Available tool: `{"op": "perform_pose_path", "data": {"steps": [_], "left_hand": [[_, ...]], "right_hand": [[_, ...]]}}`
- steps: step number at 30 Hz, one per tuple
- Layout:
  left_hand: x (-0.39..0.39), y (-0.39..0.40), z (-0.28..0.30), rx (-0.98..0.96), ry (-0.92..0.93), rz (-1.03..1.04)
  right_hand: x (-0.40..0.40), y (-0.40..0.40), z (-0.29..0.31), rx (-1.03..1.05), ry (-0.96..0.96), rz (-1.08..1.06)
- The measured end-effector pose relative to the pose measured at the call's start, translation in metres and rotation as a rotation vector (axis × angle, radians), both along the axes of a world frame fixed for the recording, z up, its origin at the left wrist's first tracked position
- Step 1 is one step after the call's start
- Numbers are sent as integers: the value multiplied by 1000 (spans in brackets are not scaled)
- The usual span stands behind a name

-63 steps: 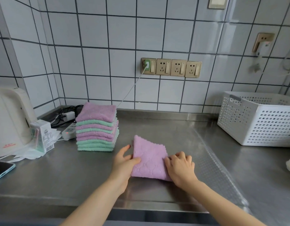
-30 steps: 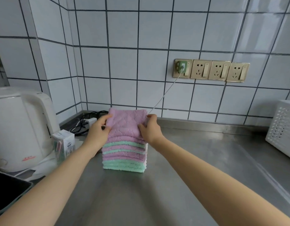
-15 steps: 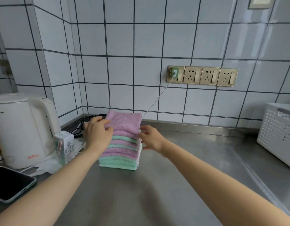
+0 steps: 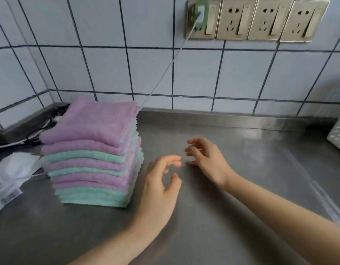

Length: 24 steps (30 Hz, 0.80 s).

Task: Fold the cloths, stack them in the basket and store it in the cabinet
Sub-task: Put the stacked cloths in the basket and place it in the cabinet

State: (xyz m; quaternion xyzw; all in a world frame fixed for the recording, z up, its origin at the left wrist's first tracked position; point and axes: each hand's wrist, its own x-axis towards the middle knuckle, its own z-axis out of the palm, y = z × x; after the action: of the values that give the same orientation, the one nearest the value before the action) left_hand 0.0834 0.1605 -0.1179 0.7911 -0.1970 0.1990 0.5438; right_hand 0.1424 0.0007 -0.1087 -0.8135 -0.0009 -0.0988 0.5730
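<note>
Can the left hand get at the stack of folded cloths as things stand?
Probably yes. The left hand is open and empty just right of the stack of folded cloths, with only bare counter between them; the right hand sits farther right.

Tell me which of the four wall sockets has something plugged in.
The leftmost socket: a green plug sits in it, its white cord running down behind the cloth stack. The other three are empty.

**Edges and blur swallow the details**

The basket [image 4: 339,134] is cut off at the right edge, only a perforated corner showing. The white packaging [image 4: 10,175] runs off the left edge, its print unreadable. Black cables [image 4: 41,129] vanish behind the cloth stack [image 4: 92,150]. Right hand [image 4: 205,159] fingertips are motion-blurred.
</note>
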Motion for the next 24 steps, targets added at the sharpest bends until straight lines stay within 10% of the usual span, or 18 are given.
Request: {"op": "perform_pose_path", "data": {"steps": [9,24], "left_hand": [[7,-76,57,-53,497,20],[-8,-327,234,-14,550,-232]], "right_hand": [[-57,-104,106,58,162,-307],[-168,-365,302,-335,275,-763]]}}
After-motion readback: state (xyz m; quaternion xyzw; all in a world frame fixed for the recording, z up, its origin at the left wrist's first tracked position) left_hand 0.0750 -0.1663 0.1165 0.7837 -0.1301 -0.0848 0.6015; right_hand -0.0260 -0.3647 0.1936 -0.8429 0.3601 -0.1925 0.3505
